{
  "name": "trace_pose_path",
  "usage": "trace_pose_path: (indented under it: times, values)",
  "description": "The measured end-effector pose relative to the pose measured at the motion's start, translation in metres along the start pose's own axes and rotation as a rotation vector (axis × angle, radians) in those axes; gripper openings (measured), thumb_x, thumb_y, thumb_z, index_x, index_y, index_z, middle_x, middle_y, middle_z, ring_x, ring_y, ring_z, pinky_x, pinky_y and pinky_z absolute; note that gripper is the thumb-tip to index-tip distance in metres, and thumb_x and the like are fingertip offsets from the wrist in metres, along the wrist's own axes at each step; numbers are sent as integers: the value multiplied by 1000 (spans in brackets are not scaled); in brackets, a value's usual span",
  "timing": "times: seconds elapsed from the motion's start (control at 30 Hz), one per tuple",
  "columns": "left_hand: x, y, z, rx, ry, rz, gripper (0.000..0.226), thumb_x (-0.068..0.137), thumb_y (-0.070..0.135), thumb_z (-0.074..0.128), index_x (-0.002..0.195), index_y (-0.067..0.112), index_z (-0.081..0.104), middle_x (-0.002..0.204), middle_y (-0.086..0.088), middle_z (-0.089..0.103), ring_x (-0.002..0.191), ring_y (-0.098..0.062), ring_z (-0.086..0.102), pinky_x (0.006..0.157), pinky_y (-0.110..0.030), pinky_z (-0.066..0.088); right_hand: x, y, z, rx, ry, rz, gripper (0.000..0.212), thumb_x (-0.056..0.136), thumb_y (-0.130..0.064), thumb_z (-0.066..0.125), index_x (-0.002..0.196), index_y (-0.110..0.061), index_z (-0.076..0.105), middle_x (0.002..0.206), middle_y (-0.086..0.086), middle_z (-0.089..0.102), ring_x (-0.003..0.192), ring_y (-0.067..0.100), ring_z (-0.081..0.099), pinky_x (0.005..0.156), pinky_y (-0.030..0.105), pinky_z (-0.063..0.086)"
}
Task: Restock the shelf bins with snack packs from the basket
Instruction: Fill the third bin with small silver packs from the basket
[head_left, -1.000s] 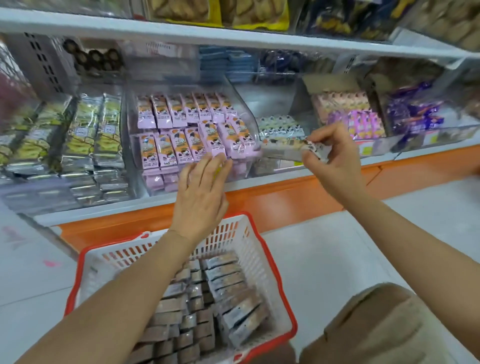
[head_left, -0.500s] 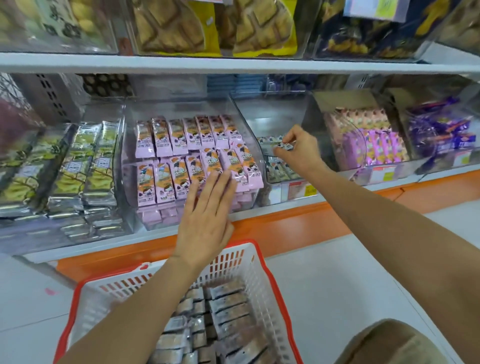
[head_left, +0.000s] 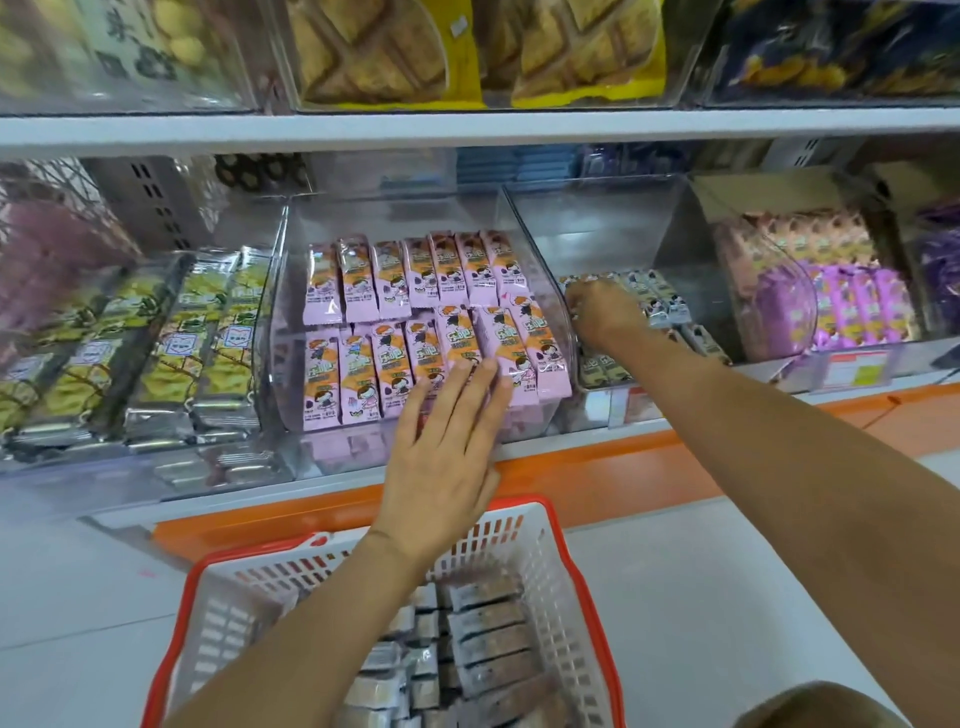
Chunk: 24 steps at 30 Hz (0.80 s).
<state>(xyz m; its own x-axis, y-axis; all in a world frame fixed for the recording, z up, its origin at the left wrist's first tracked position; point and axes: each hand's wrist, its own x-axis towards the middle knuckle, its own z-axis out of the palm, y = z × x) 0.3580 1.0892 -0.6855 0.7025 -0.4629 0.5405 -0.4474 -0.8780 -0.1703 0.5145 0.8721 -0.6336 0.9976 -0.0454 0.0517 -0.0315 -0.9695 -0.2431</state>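
Beneath the fingertips of the left hand (head_left: 447, 457) lies the front row of pink snack packs (head_left: 415, 322), which stand in two rows inside a clear bin (head_left: 343, 447). That hand is flat, its fingers (head_left: 470, 387) straight and close together, holding nothing, the tips touching the packs near the bin's front edge. Just right of those fingers, past the clear side wall, is the neighbouring bin (head_left: 597, 228), and the right hand (head_left: 605, 312) reaches into it. Its fingers curl down and away from the camera among the small pale packs (head_left: 662, 304) lying there (only the back of the hand and the knuckles show), so I cannot tell whether they grip a pack or merely touch the row. More of these pale packs lie just beyond and to the right of the knuckles, and a few lie nearer the front lip, beneath the wrist. Below the left wrist stands the basket (head_left: 524, 545), white mesh with a red rim, and in it grey-brown packs (head_left: 488, 644) lie stacked in rows. Well to the left of the left fingers are green and silver packs (head_left: 208, 332); well to the right of the right hand, purple packs (head_left: 852, 306)
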Motion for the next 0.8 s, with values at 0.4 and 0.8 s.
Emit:
trace_pose_path:
  times: [0.4, 0.8]
  values:
    - [-2, 2, -5, 55, -111, -18, 74, 86, 27, 38, 155, 7, 22, 163, -13, 19, 151, -30, 14, 121, -52, 12, -30, 8, -21, 250, 139, -103, 26, 88, -14, 65, 113, -12, 70, 100, 11, 67, 90, 24, 63, 82, 32, 50]
    - [-65, 4, -11, -85, -149, 47, 59, 82, 24, 44, 138, 6, 50, 136, -13, 49, 129, -31, 40, 111, -47, 25, -184, -42, -33, 731, 215, -383, 14, 89, -6, 61, 91, -21, 62, 76, -6, 60, 65, 4, 53, 60, 17, 44]
